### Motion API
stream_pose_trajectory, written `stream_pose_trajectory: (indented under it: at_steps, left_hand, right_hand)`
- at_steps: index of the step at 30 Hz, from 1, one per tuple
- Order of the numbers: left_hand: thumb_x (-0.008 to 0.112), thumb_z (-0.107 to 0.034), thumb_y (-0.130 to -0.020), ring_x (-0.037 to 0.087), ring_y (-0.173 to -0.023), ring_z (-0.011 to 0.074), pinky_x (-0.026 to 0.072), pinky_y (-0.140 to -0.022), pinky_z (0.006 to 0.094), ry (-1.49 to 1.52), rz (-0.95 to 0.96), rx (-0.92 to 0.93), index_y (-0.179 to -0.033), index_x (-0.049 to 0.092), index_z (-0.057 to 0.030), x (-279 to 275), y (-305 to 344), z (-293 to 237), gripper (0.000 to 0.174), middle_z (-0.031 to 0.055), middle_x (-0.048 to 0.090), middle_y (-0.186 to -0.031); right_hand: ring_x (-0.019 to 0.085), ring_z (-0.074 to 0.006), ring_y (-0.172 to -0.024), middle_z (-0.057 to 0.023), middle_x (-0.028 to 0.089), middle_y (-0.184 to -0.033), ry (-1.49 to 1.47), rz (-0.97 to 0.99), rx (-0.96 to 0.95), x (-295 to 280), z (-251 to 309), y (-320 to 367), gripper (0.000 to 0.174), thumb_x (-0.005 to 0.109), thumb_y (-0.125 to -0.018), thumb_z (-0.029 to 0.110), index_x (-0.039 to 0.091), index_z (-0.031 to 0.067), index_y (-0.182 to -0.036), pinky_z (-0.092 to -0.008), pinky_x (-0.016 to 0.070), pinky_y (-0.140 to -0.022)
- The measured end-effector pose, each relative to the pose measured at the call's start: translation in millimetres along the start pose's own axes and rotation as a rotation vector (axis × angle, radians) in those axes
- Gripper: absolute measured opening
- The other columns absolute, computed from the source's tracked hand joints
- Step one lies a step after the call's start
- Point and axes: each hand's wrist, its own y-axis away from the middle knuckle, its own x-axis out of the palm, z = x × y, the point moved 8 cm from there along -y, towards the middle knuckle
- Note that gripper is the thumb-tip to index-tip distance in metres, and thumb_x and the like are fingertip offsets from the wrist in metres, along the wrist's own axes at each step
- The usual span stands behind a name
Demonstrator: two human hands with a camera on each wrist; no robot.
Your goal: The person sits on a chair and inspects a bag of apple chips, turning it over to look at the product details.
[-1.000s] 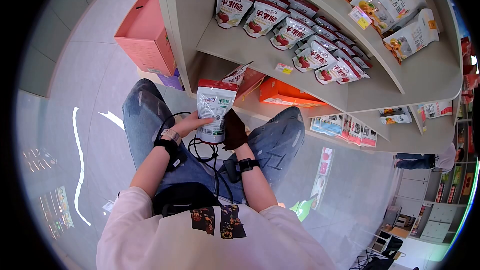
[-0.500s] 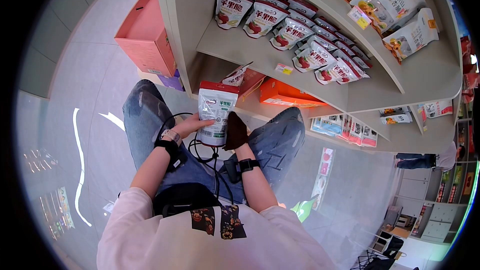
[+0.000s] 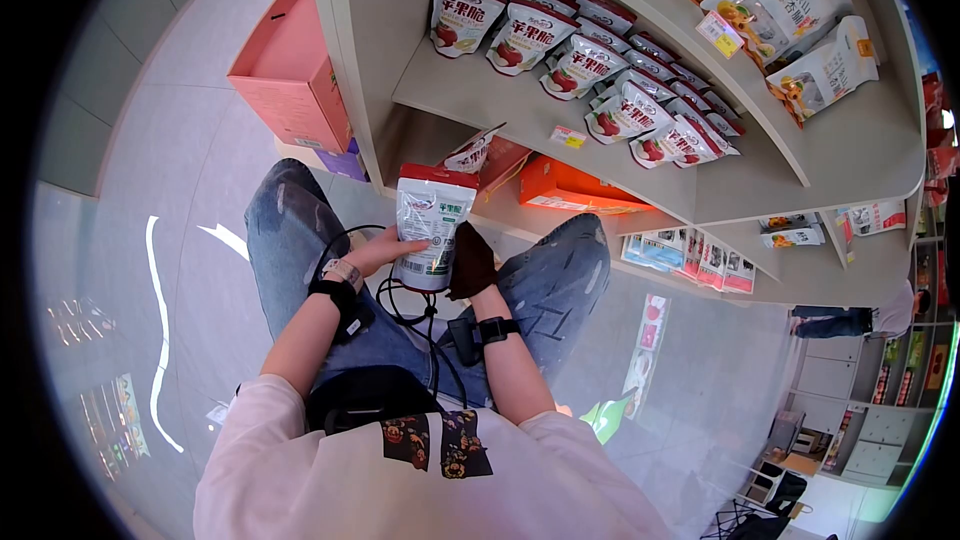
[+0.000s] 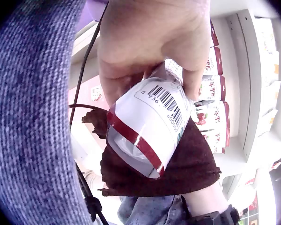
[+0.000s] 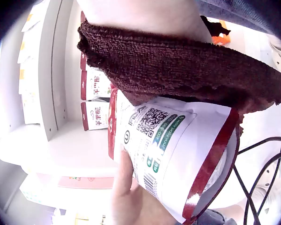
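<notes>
Above the lap, my left hand (image 3: 376, 249) grips a white stand-up pouch of apple crisps (image 3: 432, 225) by its left side, thumb across the printed panel. The pouch has a dark red top band and stands nearly upright. A dark brown cloth (image 3: 472, 262) covers my right hand (image 5: 150, 16), hiding its fingers, and lies against the pouch's right side. From the left wrist, the pouch's barcode (image 4: 165, 104) and red-edged bottom show, with the cloth (image 4: 187, 164) behind. The right wrist view shows the QR code (image 5: 152, 121) right below the cloth's edge.
Ahead, a curved shelf (image 3: 430, 90) bears rows of matching pouches (image 3: 530, 37). A single pouch (image 3: 470, 152) leans just beyond the held one, near an orange box (image 3: 580, 188). To the left stands a pink box (image 3: 290, 90). Black cables (image 3: 400, 312) loop over the lap.
Over the second, the pouch has shifted slightly downward and turned a little, its printed panel facing the head camera more squarely. Both hands keep nearly the same place; the last half second shows almost no motion.
</notes>
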Motion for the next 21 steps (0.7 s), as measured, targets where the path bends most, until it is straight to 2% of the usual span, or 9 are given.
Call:
stream_pose_trajectory:
  at_steps: [6,8,10,12,15,17,19,21]
  left_hand:
    - [0.062,-0.029,-0.08,0.046,-0.111,0.0193,0.0345,-0.093,0.0321,-0.009,-0.011,-0.019,-0.127,0.036,-0.0022,-0.3,0.9,-0.7,0.06,0.0089,0.048,-0.121]
    - [0.062,-0.029,-0.079,0.046,-0.111,0.0195,0.0344,-0.093,0.0323,-0.004,-0.015,-0.024,-0.127,0.036,-0.0019,0.3,2.0,-1.9,0.06,0.0091,0.048,-0.121]
    - [0.063,-0.029,-0.079,0.046,-0.111,0.0197,0.0342,-0.094,0.0326,0.006,-0.019,-0.022,-0.126,0.036,-0.0016,0.5,2.6,-2.5,0.061,0.0094,0.048,-0.121]
    - [0.063,-0.029,-0.079,0.045,-0.111,0.0198,0.034,-0.094,0.0327,0.005,-0.023,-0.032,-0.126,0.036,-0.0014,-0.6,1.9,-0.7,0.061,0.0095,0.048,-0.121]
    - [0.063,-0.029,-0.079,0.045,-0.111,0.02,0.0336,-0.094,0.0328,0.003,-0.027,-0.035,-0.126,0.035,-0.0013,-1.9,0.4,1.7,0.062,0.0095,0.048,-0.121]
    - [0.063,-0.029,-0.079,0.045,-0.112,0.0201,0.0335,-0.095,0.0329,0.004,-0.027,-0.029,-0.127,0.035,-0.0014,-2.6,-0.8,2.8,0.062,0.0096,0.048,-0.121]
    - [0.063,-0.029,-0.079,0.045,-0.112,0.0201,0.0335,-0.095,0.0329,0.007,-0.021,-0.018,-0.127,0.035,-0.0014,-2.8,-1.3,2.9,0.062,0.0096,0.048,-0.121]
    - [0.063,-0.029,-0.079,0.045,-0.112,0.0199,0.0339,-0.094,0.033,0.011,-0.022,-0.019,-0.126,0.035,-0.0015,-2.9,-1.2,3.0,0.061,0.0095,0.048,-0.121]
  right_hand:
    - [0.054,-0.0365,-0.087,-0.0196,0.054,-0.093,0.043,0.02,-0.013,-0.4,1.5,0.5,0.026,0.049,-0.077,0.014,0.046,0.0021,-0.1,-0.0407,0.0447,-0.072]
    - [0.054,-0.0367,-0.086,-0.0197,0.054,-0.093,-0.391,0.012,0.117,45.1,-52.3,5.8,0.027,0.049,-0.077,0.013,0.045,0.002,-0.1,-0.0407,0.0449,-0.071]
    - [0.054,-0.0369,-0.086,-0.0198,0.054,-0.093,-0.424,0.016,0.134,40.7,-44.4,1.9,0.028,0.05,-0.076,0.013,0.045,0.0018,-0.101,-0.0408,0.0451,-0.071]
    - [0.054,-0.0369,-0.085,-0.0199,0.054,-0.092,-0.055,0.031,0.038,23.4,-27.4,4.8,0.03,0.052,-0.075,0.013,0.044,0.0015,-0.101,-0.041,0.0453,-0.07]
    - [0.054,-0.037,-0.086,-0.0196,0.053,-0.091,-0.088,0.03,0.06,26.7,-29.8,4.5,0.032,0.054,-0.073,0.013,0.044,0.0013,-0.101,-0.0408,0.0452,-0.071]
    - [0.053,-0.0369,-0.087,-0.0194,0.052,-0.092,-0.447,-0.023,0.126,60.2,-68.6,8.6,0.033,0.054,-0.071,0.013,0.045,0.0014,-0.101,-0.0407,0.0451,-0.071]
    - [0.053,-0.0368,-0.088,-0.0193,0.052,-0.092,-0.495,-0.026,0.133,57.1,-63.3,5.8,0.034,0.054,-0.071,0.013,0.045,0.0015,-0.101,-0.0406,0.0451,-0.072]
    - [0.052,-0.0368,-0.088,-0.0193,0.051,-0.093,-0.251,0.009,0.078,40.6,-47.3,6.6,0.034,0.054,-0.07,0.012,0.045,0.0016,-0.102,-0.0405,0.045,-0.072]
